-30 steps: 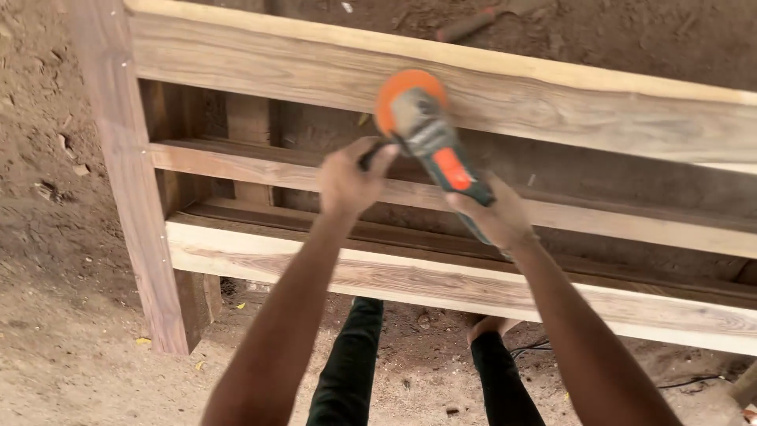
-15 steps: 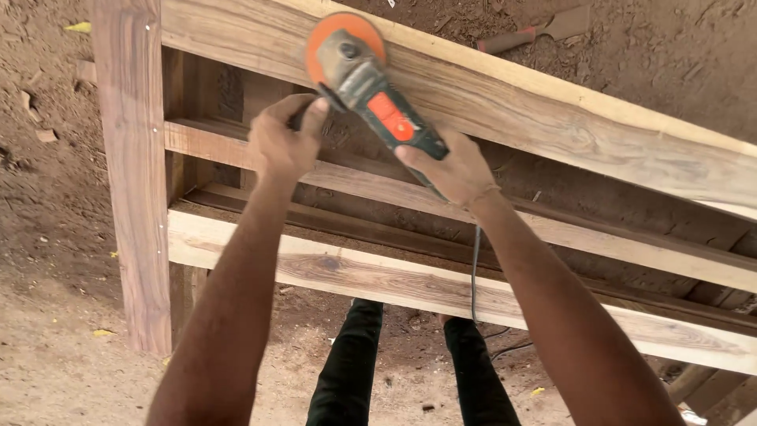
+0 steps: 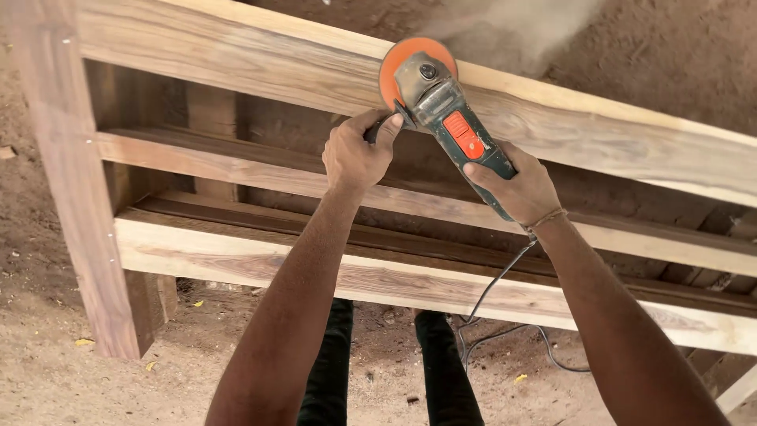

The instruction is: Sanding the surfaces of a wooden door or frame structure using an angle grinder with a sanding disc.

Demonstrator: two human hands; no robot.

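Grinder first, please: where is it?
— Angle grinder (image 3: 441, 110), grey and green body with an orange switch patch, lies tilted across the far top rail (image 3: 236, 59) of a wooden frame. Its round orange disc (image 3: 398, 59) presses flat on that pale rail, near the middle of the view.

Who holds it, and how?
— Both of the person's bare hands. Left hand (image 3: 356, 154) is clenched around the black side handle (image 3: 377, 130) just left of the head. Right hand (image 3: 516, 189) grasps the rear of the body, fingers wrapped under it, with a thin cord bracelet at the wrist.

Anything around the tool?
— A haze of dust (image 3: 512, 31) hangs beyond the rail, to the right. A dark power cable (image 3: 489, 300) drops from the grinder's tail and loops on the dirt floor (image 3: 47, 371).

And the frame?
— Three long rails run left to right, joined to an upright post (image 3: 71, 189) on the left. The person's dark trouser legs (image 3: 331, 371) show beneath the near rail (image 3: 315, 272).
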